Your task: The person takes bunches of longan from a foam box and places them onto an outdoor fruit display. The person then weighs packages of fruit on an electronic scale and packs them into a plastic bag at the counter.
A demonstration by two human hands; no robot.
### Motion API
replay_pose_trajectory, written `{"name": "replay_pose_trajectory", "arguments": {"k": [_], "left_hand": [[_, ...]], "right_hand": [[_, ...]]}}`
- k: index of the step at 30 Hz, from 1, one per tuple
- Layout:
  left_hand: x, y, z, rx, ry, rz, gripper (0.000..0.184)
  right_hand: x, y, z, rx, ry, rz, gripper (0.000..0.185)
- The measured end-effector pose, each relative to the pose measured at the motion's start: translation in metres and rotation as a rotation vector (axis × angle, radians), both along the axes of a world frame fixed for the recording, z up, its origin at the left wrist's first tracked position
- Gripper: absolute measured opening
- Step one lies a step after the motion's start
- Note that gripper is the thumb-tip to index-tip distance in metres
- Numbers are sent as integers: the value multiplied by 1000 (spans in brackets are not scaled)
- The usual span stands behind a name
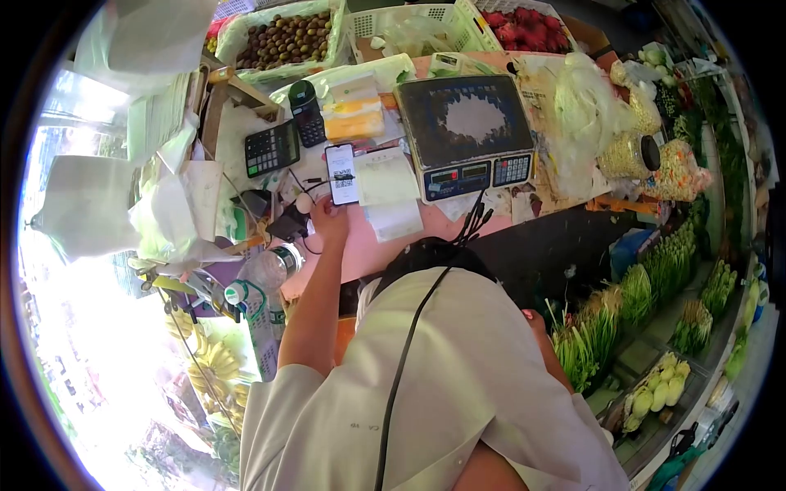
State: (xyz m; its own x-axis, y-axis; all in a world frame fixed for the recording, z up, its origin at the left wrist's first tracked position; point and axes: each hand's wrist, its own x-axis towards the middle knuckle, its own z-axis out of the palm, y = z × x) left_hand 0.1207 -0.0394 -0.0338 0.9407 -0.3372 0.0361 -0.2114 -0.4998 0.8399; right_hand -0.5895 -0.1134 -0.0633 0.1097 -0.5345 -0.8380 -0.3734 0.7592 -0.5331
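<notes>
My left hand [329, 221] reaches onto the pink tabletop, its fingers closed on the lower left edge of a phone [343, 175]. The phone's lit white screen displays a QR code. Right beside it lie white paper sheets [386, 178], and a dark adapter with cables [290, 222] sits just left of the hand. My right hand [534, 321] shows only partly at the right side of the pale shirt, low by the dark gap under the table; its fingers are mostly hidden, so I cannot tell whether it holds anything.
A digital scale [467, 131] stands on the table, with a calculator [272, 149], a card terminal [306, 113] and a yellow-white packet [354, 119] to its left. Plastic bags [585, 110] lie right. A large bottle [266, 270] stands left; green vegetables [589, 335] line the right.
</notes>
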Motion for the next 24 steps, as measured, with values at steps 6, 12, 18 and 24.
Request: {"name": "replay_pose_trajectory", "arguments": {"k": [6,12,18,24], "left_hand": [[15,-13,18,-86,468,152,34],[39,4,-6,-189,780,147,32],[39,10,-32,-89,589,69,42],[38,-11,19,-176,855,211,38]], "right_hand": [[88,-6,78,-209,288,226,18],[178,-35,104,-290,254,236,24],[200,-34,90,-471,284,471,33],[197,-31,110,-291,357,514,29]]}}
